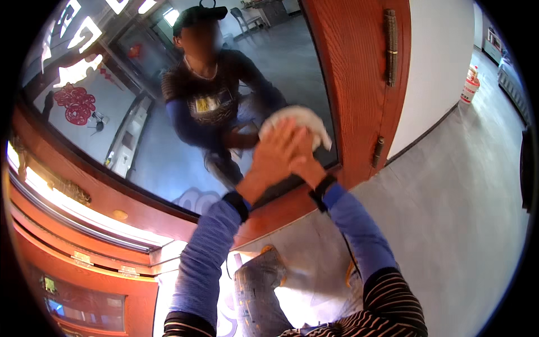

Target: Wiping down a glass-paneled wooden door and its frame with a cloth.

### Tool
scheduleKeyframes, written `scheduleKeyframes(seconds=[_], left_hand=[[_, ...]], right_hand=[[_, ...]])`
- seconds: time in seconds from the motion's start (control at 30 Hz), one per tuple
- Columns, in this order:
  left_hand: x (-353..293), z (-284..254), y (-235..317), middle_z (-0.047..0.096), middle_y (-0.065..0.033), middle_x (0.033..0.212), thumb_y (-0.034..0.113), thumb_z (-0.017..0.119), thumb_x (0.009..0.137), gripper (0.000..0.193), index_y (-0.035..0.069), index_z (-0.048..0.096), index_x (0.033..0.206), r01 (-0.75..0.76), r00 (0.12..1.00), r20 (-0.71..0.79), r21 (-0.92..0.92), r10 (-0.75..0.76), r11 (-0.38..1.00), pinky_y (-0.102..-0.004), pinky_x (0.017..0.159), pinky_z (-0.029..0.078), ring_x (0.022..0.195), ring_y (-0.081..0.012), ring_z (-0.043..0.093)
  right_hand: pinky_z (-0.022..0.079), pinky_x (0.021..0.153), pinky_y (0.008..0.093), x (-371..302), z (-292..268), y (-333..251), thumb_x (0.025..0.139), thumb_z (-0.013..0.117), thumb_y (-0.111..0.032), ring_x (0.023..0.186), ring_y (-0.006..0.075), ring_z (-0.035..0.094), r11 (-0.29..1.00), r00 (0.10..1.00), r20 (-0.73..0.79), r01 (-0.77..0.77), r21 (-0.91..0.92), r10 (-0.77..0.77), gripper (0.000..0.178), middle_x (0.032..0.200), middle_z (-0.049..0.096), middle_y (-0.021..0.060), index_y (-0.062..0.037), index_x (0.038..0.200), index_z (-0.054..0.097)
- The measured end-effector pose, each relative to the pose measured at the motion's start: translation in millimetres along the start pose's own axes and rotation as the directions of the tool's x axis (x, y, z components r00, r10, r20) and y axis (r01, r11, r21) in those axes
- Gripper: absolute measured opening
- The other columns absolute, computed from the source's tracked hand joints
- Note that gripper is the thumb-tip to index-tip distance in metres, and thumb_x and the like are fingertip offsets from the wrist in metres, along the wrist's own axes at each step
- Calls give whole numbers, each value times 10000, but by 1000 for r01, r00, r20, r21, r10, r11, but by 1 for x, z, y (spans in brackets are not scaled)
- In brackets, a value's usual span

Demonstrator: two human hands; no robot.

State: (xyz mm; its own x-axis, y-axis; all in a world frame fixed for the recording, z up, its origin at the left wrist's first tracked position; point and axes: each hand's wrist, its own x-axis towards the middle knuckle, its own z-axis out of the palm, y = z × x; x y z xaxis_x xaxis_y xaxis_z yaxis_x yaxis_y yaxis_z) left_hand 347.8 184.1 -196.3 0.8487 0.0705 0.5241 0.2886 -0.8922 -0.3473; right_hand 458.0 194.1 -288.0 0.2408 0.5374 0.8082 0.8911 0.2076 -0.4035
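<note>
White cloth (306, 115), its longer spread left to right, lies beneath and just beyond the straightened fingers (287, 130), on the near right of the dark glass panel (297, 67), left hand (272, 161) and right hand (304, 157) both against it, neither clearly nearer.

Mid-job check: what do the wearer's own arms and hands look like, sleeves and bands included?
The left hand and right hand show no gloves. Black bands circle the left wrist and right wrist. The blue left forearm sleeve has fine pale stripes; the right forearm sleeve is also blue. Above them, a black shirt shows thin pale stripes.
</note>
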Motion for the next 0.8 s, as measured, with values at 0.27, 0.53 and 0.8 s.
scheduleKeyframes(seconds=[0.27,0.53,0.8], left_hand=[[136,-145,-77,260,-255,1465,446,568,859,719,11,362,1394,185,861,-508,281,-18,942,-502,1088,205,1351,-431,243],[128,-97,-43,299,-206,1465,454,610,797,755,28,394,1382,115,895,-446,259,13,959,-513,1084,204,1353,-426,240],[86,-16,22,335,-170,1448,367,652,732,759,18,408,1360,50,975,-215,-14,-52,999,-475,1087,227,1327,-359,303]], right_hand=[[316,916,605,246,-135,-79,819,519,-347,1194,237,455,834,678,-488,418,-361,-551,415,1221,546,38,-170,1188,588],[365,817,558,197,-108,-43,828,495,-390,1015,273,511,910,732,-581,131,-392,-356,394,1086,567,80,-139,1115,595],[356,830,561,66,-63,22,839,484,-372,995,299,507,972,930,-364,-120,-201,40,398,1085,562,111,-121,1132,582]])
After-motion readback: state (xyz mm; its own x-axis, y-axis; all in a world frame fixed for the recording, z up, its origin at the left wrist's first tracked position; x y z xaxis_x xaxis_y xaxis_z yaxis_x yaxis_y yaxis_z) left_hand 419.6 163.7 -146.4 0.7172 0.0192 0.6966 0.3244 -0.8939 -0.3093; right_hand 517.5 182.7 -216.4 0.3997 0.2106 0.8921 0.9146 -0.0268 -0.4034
